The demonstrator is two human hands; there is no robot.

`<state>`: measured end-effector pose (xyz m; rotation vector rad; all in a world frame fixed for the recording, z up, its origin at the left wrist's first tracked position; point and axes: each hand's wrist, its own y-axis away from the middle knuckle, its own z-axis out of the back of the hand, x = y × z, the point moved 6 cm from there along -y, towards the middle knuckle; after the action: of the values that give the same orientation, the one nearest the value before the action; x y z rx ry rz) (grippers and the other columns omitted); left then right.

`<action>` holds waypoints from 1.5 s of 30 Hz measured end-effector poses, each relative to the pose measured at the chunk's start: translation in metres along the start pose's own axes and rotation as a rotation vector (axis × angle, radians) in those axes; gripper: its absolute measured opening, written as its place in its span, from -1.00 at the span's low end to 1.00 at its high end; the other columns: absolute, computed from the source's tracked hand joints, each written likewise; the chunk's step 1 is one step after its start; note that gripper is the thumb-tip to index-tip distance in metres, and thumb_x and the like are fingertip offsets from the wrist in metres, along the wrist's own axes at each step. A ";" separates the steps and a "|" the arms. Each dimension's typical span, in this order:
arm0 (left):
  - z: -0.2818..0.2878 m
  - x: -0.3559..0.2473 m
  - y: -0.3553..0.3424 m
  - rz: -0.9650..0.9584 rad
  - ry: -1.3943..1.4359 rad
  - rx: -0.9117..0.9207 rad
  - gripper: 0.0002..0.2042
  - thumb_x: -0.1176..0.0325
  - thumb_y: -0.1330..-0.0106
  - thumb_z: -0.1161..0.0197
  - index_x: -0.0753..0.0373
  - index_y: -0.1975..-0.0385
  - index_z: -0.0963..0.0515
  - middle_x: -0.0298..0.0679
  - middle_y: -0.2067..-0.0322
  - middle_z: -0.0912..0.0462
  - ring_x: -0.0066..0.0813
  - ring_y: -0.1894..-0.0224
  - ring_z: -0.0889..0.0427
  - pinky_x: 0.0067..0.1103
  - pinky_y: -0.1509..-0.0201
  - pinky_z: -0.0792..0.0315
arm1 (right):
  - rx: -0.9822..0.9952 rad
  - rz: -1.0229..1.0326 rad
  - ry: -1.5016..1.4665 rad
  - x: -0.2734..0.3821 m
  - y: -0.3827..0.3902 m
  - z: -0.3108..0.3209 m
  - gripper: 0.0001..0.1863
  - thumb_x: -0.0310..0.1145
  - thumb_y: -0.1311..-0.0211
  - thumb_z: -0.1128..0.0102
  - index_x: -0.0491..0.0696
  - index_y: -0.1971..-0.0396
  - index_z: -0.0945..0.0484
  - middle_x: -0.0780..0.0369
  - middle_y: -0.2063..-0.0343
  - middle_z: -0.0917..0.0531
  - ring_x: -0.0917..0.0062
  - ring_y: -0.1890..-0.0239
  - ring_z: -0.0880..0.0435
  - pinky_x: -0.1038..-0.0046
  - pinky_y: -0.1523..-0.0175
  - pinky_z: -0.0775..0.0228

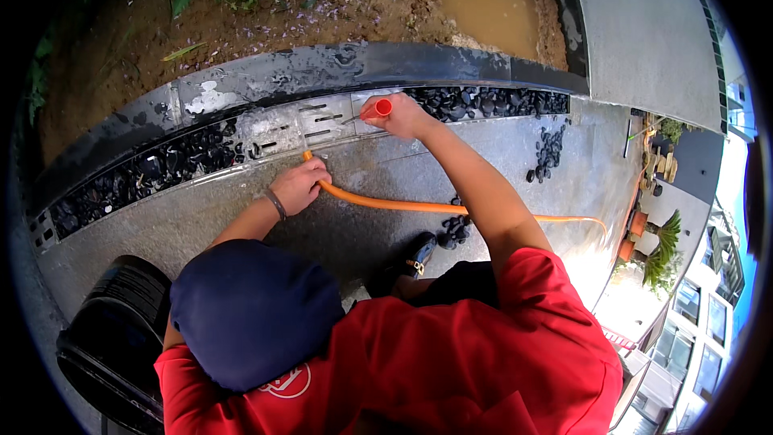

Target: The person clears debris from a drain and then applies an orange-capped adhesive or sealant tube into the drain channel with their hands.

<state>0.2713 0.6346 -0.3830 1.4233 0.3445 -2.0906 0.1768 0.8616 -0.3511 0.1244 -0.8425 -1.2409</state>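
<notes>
My left hand (299,184) is closed around an orange hose (378,202) near its end. Water runs from that end onto the slotted metal drain cover (324,126), splashing over its left part. In my right hand (403,115) is a red-handled tool (378,108), gripped by the handle. Its thin shaft points left and down toward the cover; whether the tip touches is too small to tell. Black pebbles (173,153) fill the channel left of the cover, and more black pebbles (491,102) lie in it to the right.
A dark stone kerb (241,78) separates the channel from bare soil and a muddy puddle (483,0). A black bucket (113,330) stands near left. Loose pebbles (547,151) lie on wet grey paving (403,169). Potted plants (656,246) stand far right.
</notes>
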 end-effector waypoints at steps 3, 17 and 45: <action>-0.007 -0.001 0.015 0.000 -0.043 0.012 -0.79 0.52 -0.19 -0.21 0.15 0.18 -0.57 -0.27 0.14 -0.52 -0.18 0.13 -0.62 -0.35 0.10 -0.54 | 0.091 -0.019 -0.229 0.010 -0.013 -0.027 -0.73 -0.19 -0.20 -0.35 0.01 0.16 -0.66 0.20 0.26 -0.75 0.40 0.20 -0.72 0.39 0.05 -0.52; -0.005 0.007 0.051 0.113 -0.047 -0.190 -0.77 0.52 -0.22 -0.25 0.16 0.13 -0.61 -0.28 0.07 -0.56 -0.23 0.11 -0.63 -0.42 0.06 -0.54 | -0.277 0.178 -0.230 0.117 -0.045 -0.071 -0.80 -0.24 -0.19 -0.29 0.06 0.21 -0.60 0.12 0.37 -0.70 0.12 0.27 -0.68 0.17 0.19 -0.52; 0.107 0.103 0.072 0.501 -0.197 -0.451 -0.68 0.49 -0.15 -0.33 0.17 0.06 -0.54 -0.16 0.30 -0.61 -0.13 0.24 -0.63 -0.34 0.16 -0.52 | 0.215 -0.194 -0.460 0.052 0.011 -0.066 -0.72 -0.16 -0.25 -0.30 -0.10 0.32 -0.68 0.21 0.49 -0.71 0.53 0.43 -0.67 0.45 0.25 -0.47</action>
<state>0.2056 0.4897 -0.4268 0.9131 0.3144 -1.5977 0.2301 0.7973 -0.3661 0.0950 -1.3902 -1.3812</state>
